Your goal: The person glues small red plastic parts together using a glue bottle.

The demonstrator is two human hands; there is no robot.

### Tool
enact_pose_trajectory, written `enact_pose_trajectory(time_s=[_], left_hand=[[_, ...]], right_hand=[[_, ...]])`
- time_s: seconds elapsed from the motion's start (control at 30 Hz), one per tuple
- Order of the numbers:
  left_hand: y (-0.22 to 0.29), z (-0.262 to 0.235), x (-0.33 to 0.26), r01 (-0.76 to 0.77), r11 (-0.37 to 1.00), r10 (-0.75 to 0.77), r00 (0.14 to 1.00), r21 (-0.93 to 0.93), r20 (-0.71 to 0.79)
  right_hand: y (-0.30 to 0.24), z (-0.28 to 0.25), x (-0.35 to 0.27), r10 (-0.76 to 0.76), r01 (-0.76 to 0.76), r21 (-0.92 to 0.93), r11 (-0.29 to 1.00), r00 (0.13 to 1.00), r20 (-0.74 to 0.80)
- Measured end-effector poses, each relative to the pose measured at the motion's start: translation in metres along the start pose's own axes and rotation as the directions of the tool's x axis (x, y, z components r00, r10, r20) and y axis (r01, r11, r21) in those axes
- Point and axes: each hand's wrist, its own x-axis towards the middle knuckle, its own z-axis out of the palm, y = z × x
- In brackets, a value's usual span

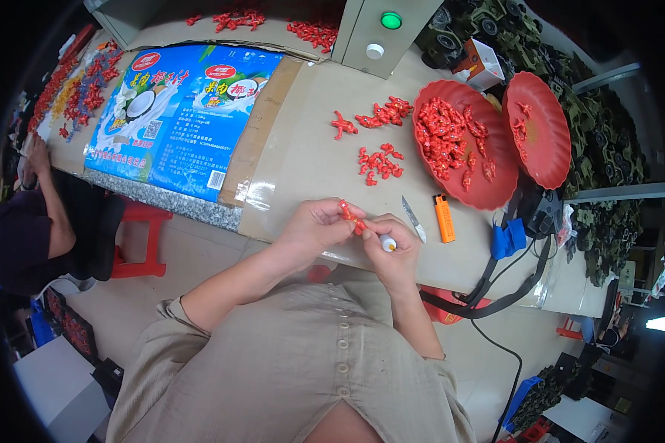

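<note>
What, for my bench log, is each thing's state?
Left hand: pinching red figure
Right hand: pinching same figure
White-ended item: in right hand
Blade: uncovered, lying flat
Orange lighter: unlit
Left bowl: partly filled with red pieces
Right bowl: holding a few pieces
Green button: looks lit
Blue sheet: spread flat

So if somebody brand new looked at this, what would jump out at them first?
Probably the big bright-blue printed cardboard sheet at the upper left. Next, the fuller scalloped red dish at the upper right, heaped with small red figures. Then, near the centre, the left hand and right hand holding one small red piece between them.
</note>
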Motion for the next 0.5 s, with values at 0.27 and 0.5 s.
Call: enact_pose_trajectory(time_s=[0.27,0.5], left_hand=[[0.0044,0.0003,-0.0005,-0.016,0.998,0.015,1.000,0.054,0.007],[0.0059,-0.0042,0.0010,0.035,0.999,-0.035,0.999,0.023,0.017]], right_hand=[[0.0007,-0.0004,-0.0010,-0.005,0.005,-0.018,1.000,1.000,-0.027],[-0.0005,-0.0013,-0.0013,-0.033,0.032,-0.039,0.999,0.999,-0.009]])
